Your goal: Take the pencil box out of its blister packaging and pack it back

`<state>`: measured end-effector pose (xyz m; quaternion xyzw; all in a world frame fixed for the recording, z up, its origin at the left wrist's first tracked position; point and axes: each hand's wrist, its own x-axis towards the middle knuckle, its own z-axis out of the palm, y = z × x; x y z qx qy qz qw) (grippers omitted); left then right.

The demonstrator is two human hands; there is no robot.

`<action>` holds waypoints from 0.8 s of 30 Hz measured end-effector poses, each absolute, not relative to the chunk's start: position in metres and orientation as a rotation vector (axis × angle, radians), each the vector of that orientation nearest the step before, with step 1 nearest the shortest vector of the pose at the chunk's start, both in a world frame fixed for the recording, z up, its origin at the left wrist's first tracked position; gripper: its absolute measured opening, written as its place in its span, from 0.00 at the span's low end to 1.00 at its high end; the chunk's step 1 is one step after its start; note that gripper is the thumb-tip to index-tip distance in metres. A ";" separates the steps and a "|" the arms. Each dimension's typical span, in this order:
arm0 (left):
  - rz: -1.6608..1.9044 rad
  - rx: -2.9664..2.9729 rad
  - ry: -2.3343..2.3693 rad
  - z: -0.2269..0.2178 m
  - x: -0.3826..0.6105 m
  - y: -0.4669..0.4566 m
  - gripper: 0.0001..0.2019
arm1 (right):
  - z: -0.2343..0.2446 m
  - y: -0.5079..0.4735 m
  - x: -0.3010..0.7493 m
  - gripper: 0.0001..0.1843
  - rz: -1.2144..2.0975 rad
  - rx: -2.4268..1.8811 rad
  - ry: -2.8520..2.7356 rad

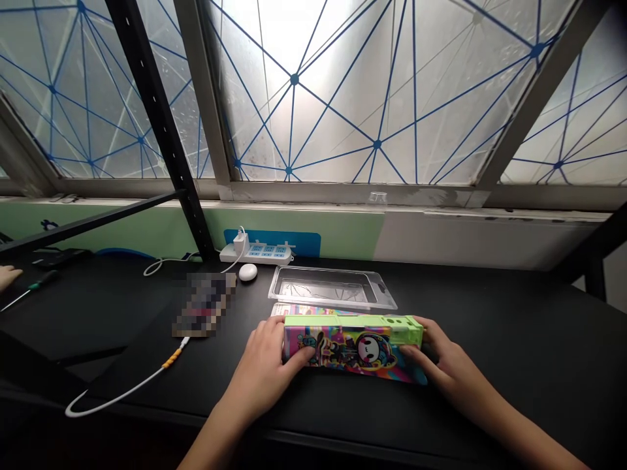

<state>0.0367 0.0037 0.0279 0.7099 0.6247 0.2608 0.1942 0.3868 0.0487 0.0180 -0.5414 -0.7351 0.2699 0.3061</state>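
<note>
A colourful pencil case (343, 349) with a cartoon print and a lime-green top side stands on its long edge on the black table. My left hand (272, 359) holds its left end, thumb across the printed face. At the right end my right hand (438, 356) is closed on it, thumb on the front and fingers hidden behind. A flap at the lower right of the printed face seems to stick out slightly. Just behind lies a colourful printed card (278, 309), mostly covered by the case. Beyond it sits a clear plastic tray (382, 297).
To the left lies a blurred-out phone (203, 307) with a white cable (122, 393). A white power strip (257, 252) and a white rounded mouse-like object (247, 272) are near the wall. Another person's hand (7, 276) and a screwdriver (36, 286) show at far left, past a black frame post (161, 124).
</note>
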 end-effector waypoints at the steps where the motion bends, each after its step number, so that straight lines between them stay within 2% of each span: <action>1: 0.717 1.985 1.764 0.028 0.038 0.004 0.26 | 0.019 0.048 0.385 0.31 0.754 -1.429 -1.927; 3: 0.694 1.982 1.794 0.028 0.039 0.005 0.27 | 0.021 0.047 0.383 0.33 0.827 -1.423 -1.930; 6: 0.676 2.000 1.852 0.025 0.039 0.007 0.30 | 0.024 0.050 0.381 0.30 0.881 -1.473 -1.999; 11: 0.647 2.052 1.835 0.019 0.036 0.009 0.36 | 0.024 0.064 0.384 0.28 0.783 -1.553 -2.117; 14: 0.660 2.063 1.755 0.020 0.034 0.008 0.37 | 0.022 0.072 0.388 0.26 0.555 -1.576 -2.259; 16: 0.707 2.037 1.718 0.021 0.033 0.006 0.39 | 0.023 0.074 0.387 0.24 0.267 -1.506 -2.367; 20: 0.771 2.029 1.637 0.022 0.032 0.005 0.52 | 0.030 0.070 0.363 0.20 -0.331 -1.243 -2.474; 24: 0.801 2.025 1.613 0.022 0.031 0.006 0.58 | 0.034 0.067 0.315 0.19 -0.345 -1.059 -2.508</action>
